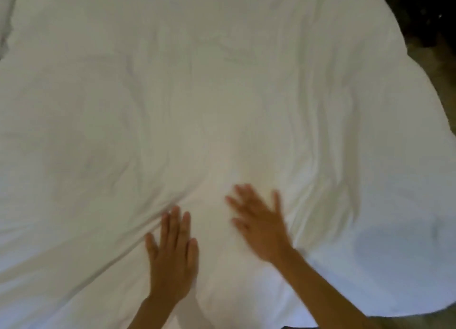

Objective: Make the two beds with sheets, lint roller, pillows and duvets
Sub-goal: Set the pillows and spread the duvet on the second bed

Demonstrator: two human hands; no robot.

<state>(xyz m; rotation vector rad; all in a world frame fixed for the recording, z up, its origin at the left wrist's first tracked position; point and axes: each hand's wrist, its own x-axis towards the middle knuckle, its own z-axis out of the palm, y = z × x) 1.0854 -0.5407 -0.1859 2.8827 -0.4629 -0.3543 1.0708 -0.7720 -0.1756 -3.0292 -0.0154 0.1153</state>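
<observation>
A white duvet (197, 94) covers the bed and fills almost the whole view, with soft creases running across it. My left hand (172, 252) lies flat on the duvet near the front edge, fingers straight and together, pointing away from me. My right hand (259, 222) presses flat on the cloth just to the right of it, fingers spread, slightly blurred. Folds fan out from around both hands. Neither hand holds anything.
The duvet's right edge curves down over the side of the bed, with dull floor (441, 64) beyond it and a dark area (424, 10) at the top right. A strip of other white bedding (6, 15) shows at the far left.
</observation>
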